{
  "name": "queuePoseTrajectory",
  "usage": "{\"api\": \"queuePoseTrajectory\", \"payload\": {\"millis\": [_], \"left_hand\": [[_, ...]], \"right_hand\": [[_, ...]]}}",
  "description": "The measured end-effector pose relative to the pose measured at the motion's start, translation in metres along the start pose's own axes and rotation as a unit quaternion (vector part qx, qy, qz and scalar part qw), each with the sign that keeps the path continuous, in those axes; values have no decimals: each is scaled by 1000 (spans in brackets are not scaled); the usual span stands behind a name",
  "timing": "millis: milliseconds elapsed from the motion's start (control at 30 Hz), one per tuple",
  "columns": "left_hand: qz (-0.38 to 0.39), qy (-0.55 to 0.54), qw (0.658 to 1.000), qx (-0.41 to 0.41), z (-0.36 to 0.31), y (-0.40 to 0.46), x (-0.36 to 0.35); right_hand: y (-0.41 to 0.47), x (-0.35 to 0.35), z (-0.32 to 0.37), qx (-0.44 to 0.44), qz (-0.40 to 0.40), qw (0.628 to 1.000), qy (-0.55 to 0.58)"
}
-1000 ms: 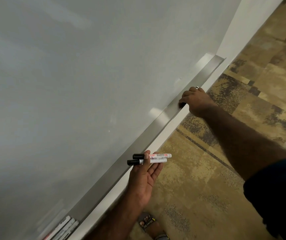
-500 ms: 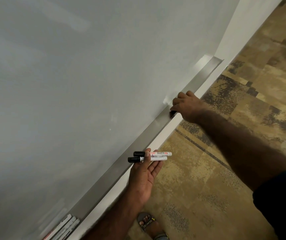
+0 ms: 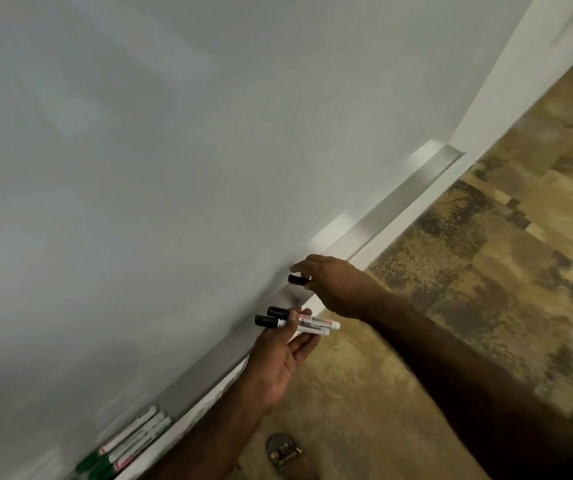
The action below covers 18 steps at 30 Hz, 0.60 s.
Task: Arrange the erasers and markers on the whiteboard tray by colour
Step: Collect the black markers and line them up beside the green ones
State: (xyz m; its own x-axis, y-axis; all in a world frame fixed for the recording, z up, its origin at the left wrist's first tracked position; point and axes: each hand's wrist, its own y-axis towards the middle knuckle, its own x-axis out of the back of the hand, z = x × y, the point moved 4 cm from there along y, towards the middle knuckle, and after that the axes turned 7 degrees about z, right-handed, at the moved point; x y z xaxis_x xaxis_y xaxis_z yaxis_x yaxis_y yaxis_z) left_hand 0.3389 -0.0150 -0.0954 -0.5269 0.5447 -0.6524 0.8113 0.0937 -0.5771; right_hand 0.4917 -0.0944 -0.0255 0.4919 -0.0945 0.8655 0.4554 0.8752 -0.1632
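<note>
Your left hand sits just below the middle of the frame, palm up, with the thumb pinning two black-capped markers across the fingers. That grip keeps them side by side, caps pointing the same way, probably so they can go down on the whiteboard tray as one colour group.

Your right hand is just above them, at the centre of the frame, fingers curled round a third black-capped marker. Only its cap shows; the barrel is hidden behind your fingers. It is close to the pair, so you seem to be gathering the blacks together.

At the lower left of the frame, green-capped markers lie bunched in the tray, well apart from your hands. No eraser is in view. To keep the colours separate, the blacks want a stretch of bare tray away from the greens.
</note>
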Motion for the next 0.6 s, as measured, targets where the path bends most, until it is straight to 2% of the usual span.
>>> {"api": "queuePoseTrajectory", "payload": {"millis": [133, 600], "left_hand": [[-2, -14, 1000, -6, -7, -18, 13], [-60, -88, 990, -87, -33, -84, 83]], "right_hand": [[-3, -12, 40, 13, 21, 997, 68], [5, -63, 139, 178, 15, 982, 68]]}}
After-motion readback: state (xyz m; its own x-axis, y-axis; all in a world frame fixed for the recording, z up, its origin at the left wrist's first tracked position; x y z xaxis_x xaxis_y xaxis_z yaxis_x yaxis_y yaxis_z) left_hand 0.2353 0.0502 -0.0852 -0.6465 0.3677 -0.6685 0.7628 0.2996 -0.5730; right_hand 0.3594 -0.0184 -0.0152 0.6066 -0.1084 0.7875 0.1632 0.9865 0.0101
